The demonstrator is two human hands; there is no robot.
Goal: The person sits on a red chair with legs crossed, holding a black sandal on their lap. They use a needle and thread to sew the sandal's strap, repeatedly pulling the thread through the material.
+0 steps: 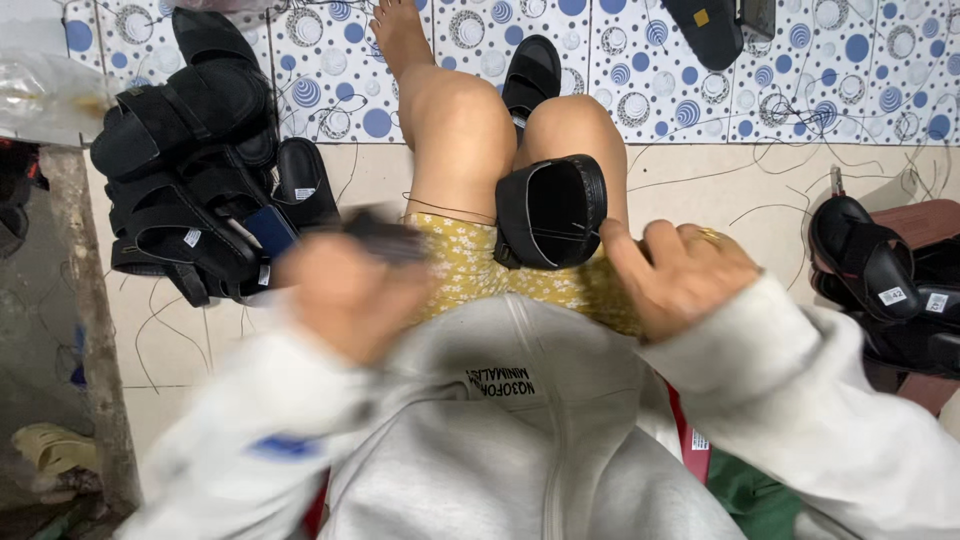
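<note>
The black sandal (550,212) lay on the person's lap, its long axis running away from the body, just left of the right hand (680,275), whose half-curled grip touched its edge. The blurred left hand (345,290) clasped a dark object (385,238), farther off.

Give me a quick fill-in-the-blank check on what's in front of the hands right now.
1. The black sandal on the lap rests between the person's ____.
2. A pile of black sandals lies on the person's ____ side.
3. The left hand is ____ by motion, so its grip cannot be judged.
4. The right hand wears a ____ on one finger.

Missing words: knees; left; blurred; ring
</note>
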